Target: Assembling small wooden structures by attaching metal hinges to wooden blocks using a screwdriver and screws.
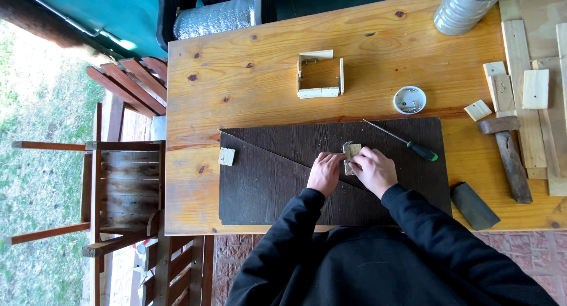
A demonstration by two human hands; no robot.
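Both hands meet over a small pale wooden block (352, 152) with a bit of metal on it, resting on a dark brown board (277, 176) on the pine table (248, 81). My left hand (325, 173) presses against the block's left side. My right hand (374, 170) grips it from the right, fingers curled around it. Black sleeves cover both arms.
A green-handled screwdriver (407, 142) lies right of the hands. A small wooden frame (319, 74), a white dish (409, 100), a hammer (509, 158), a dark block (474, 206), wood offcuts (520, 87), a metal can (464, 8) and a small wood square (226, 156) share the table. Wooden chairs (124, 182) stand left.
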